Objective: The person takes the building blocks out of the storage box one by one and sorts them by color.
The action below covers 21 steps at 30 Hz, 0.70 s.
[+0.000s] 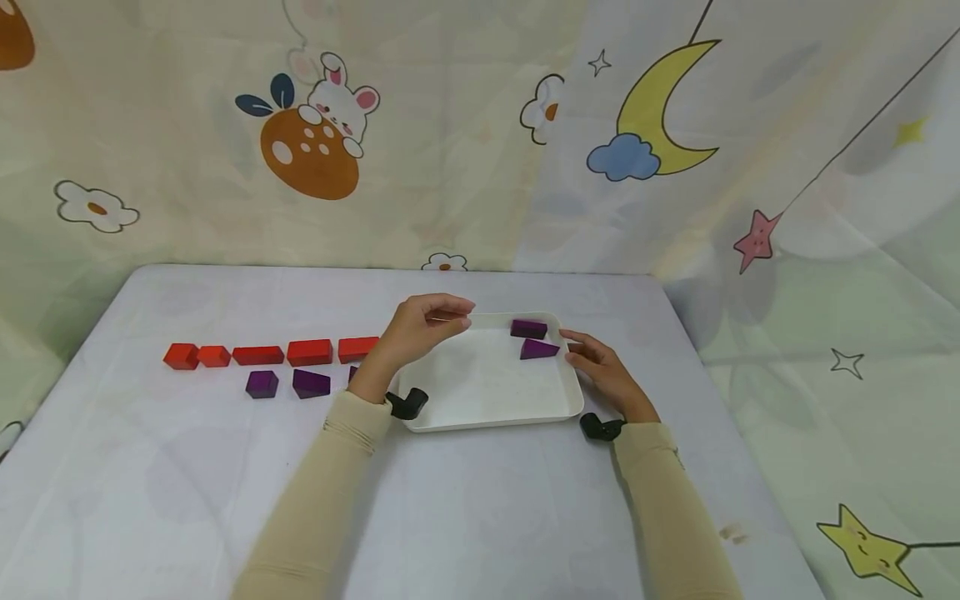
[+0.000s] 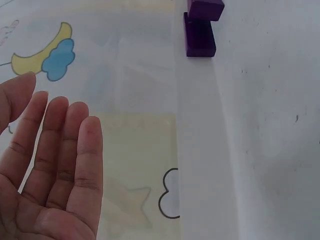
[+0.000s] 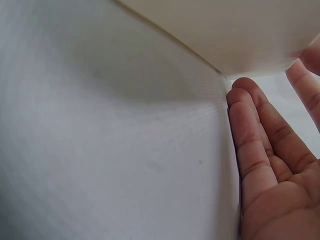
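A white rectangular tray [image 1: 487,392] lies on the table, holding a purple block [image 1: 528,329] and a purple wedge [image 1: 538,349] near its right side. Over the tray's left part hovers my left hand [image 1: 427,329], its fingers extended and nothing between them; its palm and fingers [image 2: 90,155] also show in the left wrist view. My right hand [image 1: 607,375] is at the tray's right edge. In the right wrist view its straight fingers [image 3: 247,135] lie along the table beside the tray's outer wall [image 3: 250,45], with the thumb up by the rim.
Left of the tray runs a row of several red blocks [image 1: 310,352]. In front of them sit a purple block [image 1: 261,384] and another purple piece [image 1: 311,383]; a third is partly hidden by my left wrist. A patterned cloth [image 1: 465,167] hangs behind the white table [image 1: 480,517].
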Available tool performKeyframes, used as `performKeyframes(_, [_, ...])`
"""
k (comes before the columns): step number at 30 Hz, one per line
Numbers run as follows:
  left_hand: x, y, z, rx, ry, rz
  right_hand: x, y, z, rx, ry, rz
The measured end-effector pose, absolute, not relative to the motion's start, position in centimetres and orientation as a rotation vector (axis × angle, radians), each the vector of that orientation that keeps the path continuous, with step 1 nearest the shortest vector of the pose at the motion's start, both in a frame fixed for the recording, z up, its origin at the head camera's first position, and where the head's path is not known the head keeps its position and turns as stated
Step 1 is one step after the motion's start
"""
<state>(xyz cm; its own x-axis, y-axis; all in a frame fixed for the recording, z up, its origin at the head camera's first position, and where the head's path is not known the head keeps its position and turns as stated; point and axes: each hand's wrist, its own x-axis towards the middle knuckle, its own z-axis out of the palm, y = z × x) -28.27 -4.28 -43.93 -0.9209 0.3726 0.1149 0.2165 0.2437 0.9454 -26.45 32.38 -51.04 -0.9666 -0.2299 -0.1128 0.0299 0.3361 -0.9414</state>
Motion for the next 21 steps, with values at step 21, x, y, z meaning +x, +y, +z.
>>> performKeyframes(21, [-31.7, 3.8, -48.2, 0.538, 2.276, 1.572, -26.5, 32.2, -51.0, -0.154, 2.371, -1.674])
